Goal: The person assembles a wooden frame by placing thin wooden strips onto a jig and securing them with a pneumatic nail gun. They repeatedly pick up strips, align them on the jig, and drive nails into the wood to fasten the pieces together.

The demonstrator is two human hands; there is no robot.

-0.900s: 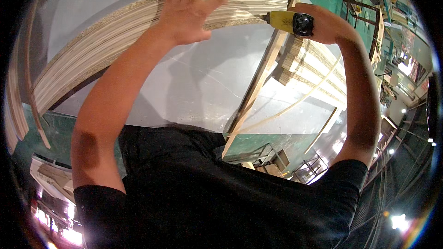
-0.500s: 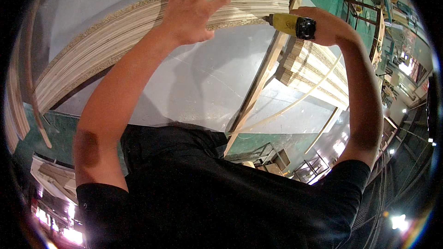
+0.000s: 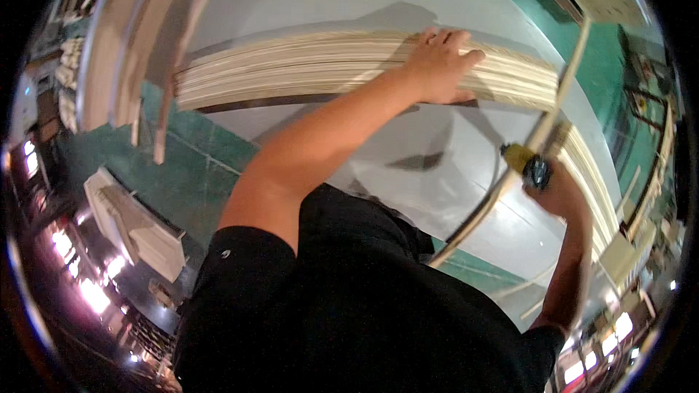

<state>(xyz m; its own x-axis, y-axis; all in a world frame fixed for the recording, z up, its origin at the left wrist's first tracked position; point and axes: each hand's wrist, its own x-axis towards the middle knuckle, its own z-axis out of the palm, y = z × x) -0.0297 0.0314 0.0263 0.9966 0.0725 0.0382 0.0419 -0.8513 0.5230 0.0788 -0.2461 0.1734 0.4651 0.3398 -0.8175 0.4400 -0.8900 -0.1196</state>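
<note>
My left hand (image 3: 440, 69) lies across a long stack of thin wooden strips (image 3: 291, 69), its fingers spread over the top and its thumb towards the near edge. The stack runs from left to right over a grey panel surface (image 3: 349, 138). Lower and to the right, my right hand (image 3: 564, 193) is wrapped round a yellow-and-black power drill (image 3: 523, 161). The drill's dark tip points left and stands apart from the stack. Beside it, a narrow wooden batten (image 3: 571, 76) runs past the stack's right end.
A second stack of pale strips (image 3: 590, 182) lies to the right of the batten. Long boards (image 3: 120, 44) and a loose strip (image 3: 166, 102) are at the far left. Below them, a pale panel piece (image 3: 138, 225) stands above the green floor (image 3: 175, 145).
My right hand has drawn the drill back from the stack's right end, towards me. My left hand still rests on the stack, nearer its right end. The whole view has swung round.
</note>
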